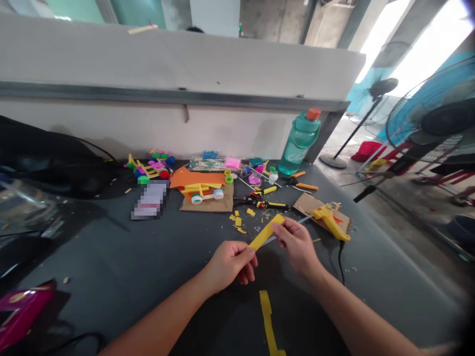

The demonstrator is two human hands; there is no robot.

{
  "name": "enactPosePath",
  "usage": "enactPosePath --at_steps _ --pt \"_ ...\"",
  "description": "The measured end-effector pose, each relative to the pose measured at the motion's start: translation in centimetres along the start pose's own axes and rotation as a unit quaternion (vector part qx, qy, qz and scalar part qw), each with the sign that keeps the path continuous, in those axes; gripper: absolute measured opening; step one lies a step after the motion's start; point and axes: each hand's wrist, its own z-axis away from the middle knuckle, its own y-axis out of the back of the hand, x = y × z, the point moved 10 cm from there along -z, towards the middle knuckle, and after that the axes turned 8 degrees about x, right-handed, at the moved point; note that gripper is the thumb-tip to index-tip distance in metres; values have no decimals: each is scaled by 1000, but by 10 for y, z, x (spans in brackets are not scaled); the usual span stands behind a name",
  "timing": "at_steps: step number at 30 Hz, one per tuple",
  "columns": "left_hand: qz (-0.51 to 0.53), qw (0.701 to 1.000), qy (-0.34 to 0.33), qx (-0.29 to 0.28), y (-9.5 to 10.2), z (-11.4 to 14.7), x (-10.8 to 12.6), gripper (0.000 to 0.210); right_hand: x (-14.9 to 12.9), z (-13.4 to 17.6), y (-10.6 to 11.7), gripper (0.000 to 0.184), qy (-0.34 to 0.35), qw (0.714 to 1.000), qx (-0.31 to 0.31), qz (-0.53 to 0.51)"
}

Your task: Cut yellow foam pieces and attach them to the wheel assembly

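Reaches in from the lower left with the bare left forearm [163,306], and from the lower right with the bare right forearm [359,306], slanting both inward and forward. Holds both hands near each other, over a dark grey tabletop [178,257]. With the left hand [226,262], pinches the near end of a flat yellow strip [266,232], laying the thumb along the top and curling the other fingers loosely beneath. With the right hand [299,244], set a little farther forward, closes thumb and forefinger on the far end, bending the remaining fingers in behind (cannot tell their exact curl from this side). Bridges the gap between the hands with the strip, slanting it up toward the right.

Has a thin pale stick [270,240] passing behind the right hand, in line with a yellow plastic glue gun [331,222] lying across a piece of brown cardboard [306,202]. Has small yellow scraps [238,222] scattered just beyond the strip, near a pair of black-and-yellow-handled pliers [273,204]. Has a longer, uneven-edged yellow strip [267,316] below, between the forearms.
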Motion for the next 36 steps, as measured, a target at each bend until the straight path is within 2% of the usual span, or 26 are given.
enactPosePath --at_steps 4,6,8,12,14,16,19,21,24,26,28,31,34,36 --pt "7 1000 -10 -2 10 -3 4 36 -11 -16 31 28 16 993 99 -55" --pt "15 999 -26 20 21 -6 8 35 -13 -19 37 28 9 989 122 -84" --pt "34 996 -55 66 38 -9 16 33 -10 -19 36 28 -11 987 122 -102" --pt "77 968 -122 205 83 -10 30 29 -7 -15 22 24 -35 994 76 -74" --pt "89 949 -144 267 105 -9 32 29 -5 -11 9 20 -43 999 19 -28" --pt "126 925 -157 322 123 -7 31 30 -1 -3 -9 16 -41 996 -67 44" --pt "208 888 -173 371 137 -4 24 32 4 15 -37 13 17 967 -179 182" --pt "234 889 -177 350 129 -7 21 31 6 25 -50 12 66 942 -211 254" --pt "224 920 -170 272 106 -15 20 30 2 32 -60 14 124 915 -207 322" --pt "244 916 -172 268 106 -15 20 30 -16 34 -59 15 185 900 -170 356" --pt "282 892 -186 300 122 -12 21 31 -43 36 -54 16 252 884 -117 377" --pt "317 839 -204 392 163 -5 18 31 -79 38 -50 23 308 861 -74 398" --pt "305 805 -202 466 193 0 13 26 -91 29 -73 23 330 825 -117 443" --pt "302 801 -200 476 198 1 12 23 -87 14 -101 20 339 792 -157 483"
